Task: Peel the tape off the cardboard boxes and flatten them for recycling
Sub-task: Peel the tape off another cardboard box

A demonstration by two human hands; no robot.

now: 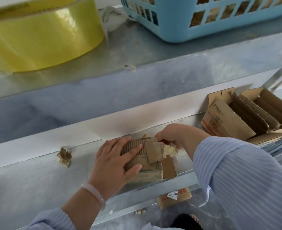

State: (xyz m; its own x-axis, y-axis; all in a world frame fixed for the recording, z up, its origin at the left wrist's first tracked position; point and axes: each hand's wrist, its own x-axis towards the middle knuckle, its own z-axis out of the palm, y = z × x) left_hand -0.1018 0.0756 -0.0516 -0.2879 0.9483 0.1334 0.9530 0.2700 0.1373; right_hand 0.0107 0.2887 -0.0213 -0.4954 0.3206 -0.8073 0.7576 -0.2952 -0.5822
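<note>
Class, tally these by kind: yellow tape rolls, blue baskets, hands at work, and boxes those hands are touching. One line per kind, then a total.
Yellow tape roll: 1
Blue basket: 1
Hands: 2 (left hand, right hand)
The box they touch: 1
Total: 5

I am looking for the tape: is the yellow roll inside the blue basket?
No, the roll stands on the upper shelf, left of the basket and apart from it.
</note>
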